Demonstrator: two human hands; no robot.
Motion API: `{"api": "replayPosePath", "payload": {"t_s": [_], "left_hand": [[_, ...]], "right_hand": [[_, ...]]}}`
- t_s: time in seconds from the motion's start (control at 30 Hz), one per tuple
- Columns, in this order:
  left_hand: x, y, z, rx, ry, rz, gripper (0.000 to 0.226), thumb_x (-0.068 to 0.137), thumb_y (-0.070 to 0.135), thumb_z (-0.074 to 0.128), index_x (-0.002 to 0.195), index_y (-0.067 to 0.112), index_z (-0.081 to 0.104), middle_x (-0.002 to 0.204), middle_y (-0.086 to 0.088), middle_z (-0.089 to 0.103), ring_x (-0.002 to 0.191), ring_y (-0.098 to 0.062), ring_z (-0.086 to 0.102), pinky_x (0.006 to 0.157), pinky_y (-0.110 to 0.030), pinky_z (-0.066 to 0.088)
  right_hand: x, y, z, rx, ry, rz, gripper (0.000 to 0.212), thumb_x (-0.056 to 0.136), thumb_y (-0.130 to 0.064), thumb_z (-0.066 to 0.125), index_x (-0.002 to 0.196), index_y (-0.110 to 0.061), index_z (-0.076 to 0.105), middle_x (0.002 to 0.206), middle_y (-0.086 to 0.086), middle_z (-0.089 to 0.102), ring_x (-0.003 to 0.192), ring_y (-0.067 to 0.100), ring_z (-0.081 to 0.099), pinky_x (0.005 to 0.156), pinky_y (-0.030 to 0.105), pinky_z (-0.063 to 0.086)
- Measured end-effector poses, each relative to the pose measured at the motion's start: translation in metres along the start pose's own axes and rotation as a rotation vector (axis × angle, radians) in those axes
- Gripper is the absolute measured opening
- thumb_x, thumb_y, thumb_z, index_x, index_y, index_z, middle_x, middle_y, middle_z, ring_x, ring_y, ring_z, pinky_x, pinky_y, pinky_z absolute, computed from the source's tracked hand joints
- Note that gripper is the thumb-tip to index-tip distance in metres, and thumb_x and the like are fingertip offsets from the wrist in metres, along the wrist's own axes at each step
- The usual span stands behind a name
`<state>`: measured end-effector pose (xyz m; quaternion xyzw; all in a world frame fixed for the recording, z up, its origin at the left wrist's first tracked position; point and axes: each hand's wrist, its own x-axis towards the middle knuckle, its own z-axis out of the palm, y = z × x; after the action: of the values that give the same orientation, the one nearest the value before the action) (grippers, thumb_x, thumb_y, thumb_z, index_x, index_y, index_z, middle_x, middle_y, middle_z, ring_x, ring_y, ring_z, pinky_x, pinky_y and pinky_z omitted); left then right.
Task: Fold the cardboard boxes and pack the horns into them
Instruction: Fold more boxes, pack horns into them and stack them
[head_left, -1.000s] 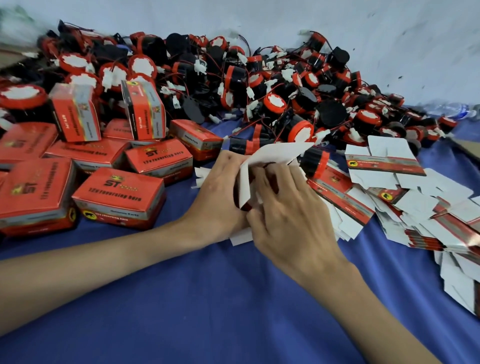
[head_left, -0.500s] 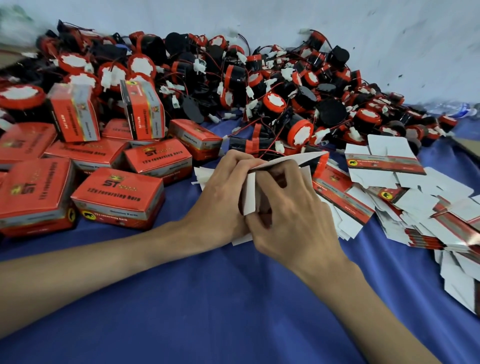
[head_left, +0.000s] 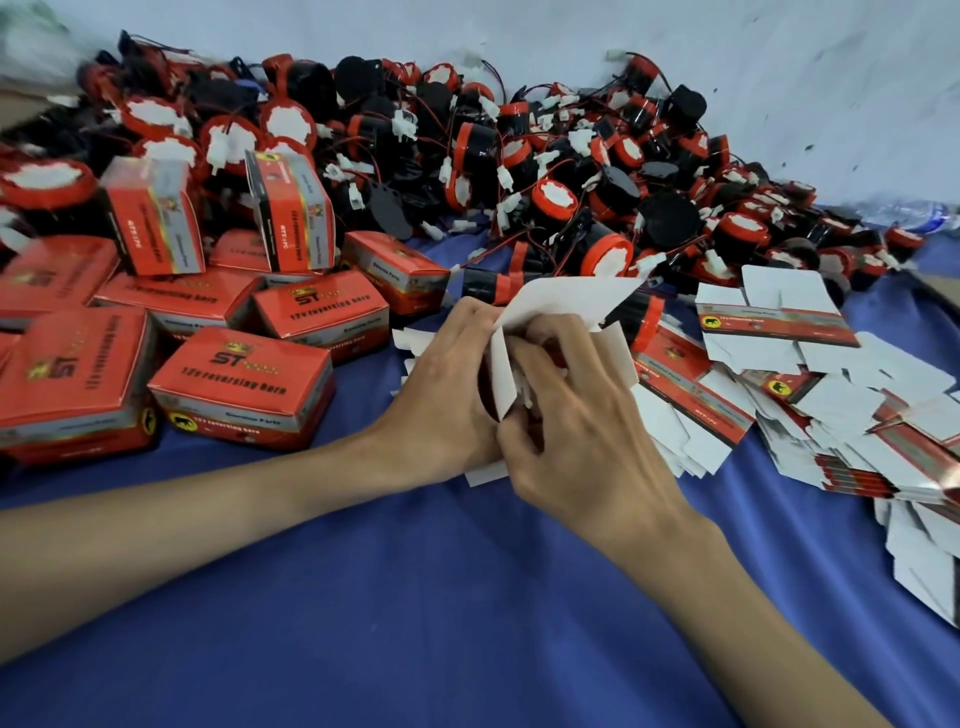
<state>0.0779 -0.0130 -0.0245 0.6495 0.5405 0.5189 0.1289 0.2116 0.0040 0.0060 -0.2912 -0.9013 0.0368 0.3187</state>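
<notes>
Step in hand: You are folding one cardboard box (head_left: 550, 306) between both hands at the middle of the blue cloth (head_left: 467, 623); its white inner flaps stand open, so by my judgement it is not yet closed.
Left hand: Your left hand (head_left: 441, 400) grips the left side of the box, fingers curled around the card, thumb side hidden behind a white flap.
Right hand: Your right hand (head_left: 582, 431) holds the right side, fingers curled in and pressing into the box's open end.
Horn in the box: Something dark and red shows between your hands, probably a horn, but I cannot tell for sure.
Loose horns: The pile of black and red horns (head_left: 519, 171) with white plugs and thin wires lies beyond your hands, against the wall.
Finished boxes: The closed red boxes (head_left: 244, 384) sit to your left, some flat, two standing on end.
Flat blanks: The unfolded box blanks (head_left: 779, 322) lie in a loose heap to your right, close beside the right hand.
Next move: It likely calls for tucking the side flaps in first, then pressing the lid flap shut without creasing it.
Watch for: A wire or plug may catch under a flap.
</notes>
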Motion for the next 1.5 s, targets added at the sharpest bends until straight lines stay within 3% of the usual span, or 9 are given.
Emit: {"api": "replayPosePath", "payload": {"t_s": [0.37, 0.53, 0.7, 0.77, 1.03, 1.17, 1.3, 1.43, 1.5], "left_hand": [[0.002, -0.004, 0.001, -0.056, -0.026, -0.049, 0.057, 0.062, 0.023, 0.072, 0.106, 0.041, 0.041, 0.102, 0.007, 0.049, 0.091, 0.000, 0.053, 0.077, -0.015, 0.043], [0.003, -0.005, 0.000, -0.136, -0.072, -0.151, 0.058, 0.058, 0.030, 0.070, 0.111, 0.035, 0.044, 0.108, 0.002, 0.051, 0.095, -0.006, 0.056, 0.080, -0.024, 0.047], [0.003, -0.003, -0.001, -0.145, -0.086, -0.173, 0.062, 0.060, 0.031, 0.070, 0.117, 0.026, 0.046, 0.115, -0.004, 0.053, 0.105, -0.015, 0.058, 0.090, -0.042, 0.050], [0.004, 0.000, -0.002, -0.149, -0.090, -0.177, 0.060, 0.056, 0.042, 0.068, 0.111, 0.034, 0.045, 0.114, -0.007, 0.054, 0.104, -0.019, 0.058, 0.089, -0.044, 0.050], [0.005, 0.000, -0.003, -0.156, -0.119, -0.191, 0.066, 0.053, 0.041, 0.078, 0.108, 0.042, 0.043, 0.113, 0.007, 0.051, 0.103, -0.004, 0.056, 0.083, -0.020, 0.047], [0.001, 0.002, -0.005, -0.177, -0.200, -0.178, 0.077, 0.055, 0.040, 0.074, 0.123, 0.031, 0.040, 0.119, 0.003, 0.050, 0.112, -0.008, 0.054, 0.090, -0.026, 0.047], [0.001, 0.006, -0.009, -0.441, -0.315, -0.233, 0.073, 0.064, 0.005, 0.061, 0.133, 0.013, 0.038, 0.117, -0.008, 0.054, 0.108, -0.014, 0.056, 0.082, -0.029, 0.050], [0.001, 0.016, -0.013, -0.625, -0.262, -0.331, 0.059, 0.070, 0.007, 0.046, 0.129, 0.011, 0.045, 0.097, 0.006, 0.064, 0.090, -0.002, 0.062, 0.075, -0.021, 0.050], [0.014, 0.019, -0.012, -0.551, -0.201, -0.422, 0.067, 0.072, 0.009, 0.051, 0.136, -0.003, 0.038, 0.111, -0.007, 0.061, 0.100, -0.005, 0.061, 0.087, -0.026, 0.047]], "right_hand": [[0.001, 0.005, -0.007, -0.062, -0.206, -0.046, 0.040, 0.083, -0.021, 0.034, 0.095, -0.006, 0.068, 0.115, 0.009, 0.058, 0.101, 0.033, 0.050, 0.090, 0.047, 0.041], [0.000, 0.010, -0.010, -0.028, -0.291, -0.052, 0.045, 0.095, -0.033, 0.027, 0.094, -0.012, 0.067, 0.127, 0.002, 0.053, 0.113, 0.028, 0.044, 0.100, 0.043, 0.033], [-0.001, 0.017, -0.006, 0.027, -0.227, -0.081, 0.036, 0.100, -0.031, 0.038, 0.109, -0.008, 0.064, 0.123, 0.003, 0.058, 0.111, 0.028, 0.050, 0.099, 0.040, 0.036], [0.001, 0.019, -0.006, 0.104, -0.189, -0.084, 0.026, 0.098, -0.026, 0.046, 0.098, -0.006, 0.063, 0.115, 0.003, 0.061, 0.106, 0.028, 0.054, 0.095, 0.039, 0.038], [0.002, 0.028, -0.009, 0.164, -0.211, -0.089, 0.022, 0.093, -0.021, 0.055, 0.087, -0.010, 0.073, 0.122, 0.001, 0.061, 0.109, 0.031, 0.054, 0.087, 0.041, 0.045], [0.003, 0.028, -0.015, 0.180, -0.224, -0.068, 0.017, 0.088, -0.020, 0.059, 0.085, -0.014, 0.074, 0.122, -0.001, 0.060, 0.111, 0.027, 0.054, 0.088, 0.038, 0.046], [0.003, 0.030, -0.016, 0.210, -0.254, -0.061, 0.010, 0.084, -0.013, 0.068, 0.090, -0.017, 0.075, 0.123, -0.003, 0.060, 0.111, 0.025, 0.052, 0.087, 0.040, 0.047], [-0.001, 0.022, -0.007, 0.157, -0.121, -0.056, 0.008, 0.086, -0.016, 0.068, 0.090, -0.017, 0.074, 0.121, -0.001, 0.060, 0.111, 0.029, 0.054, 0.078, 0.045, 0.051], [-0.001, 0.019, -0.003, 0.148, -0.045, -0.020, 0.004, 0.083, -0.015, 0.070, 0.087, -0.015, 0.072, 0.119, -0.002, 0.061, 0.109, 0.027, 0.054, 0.074, 0.044, 0.052]]}}
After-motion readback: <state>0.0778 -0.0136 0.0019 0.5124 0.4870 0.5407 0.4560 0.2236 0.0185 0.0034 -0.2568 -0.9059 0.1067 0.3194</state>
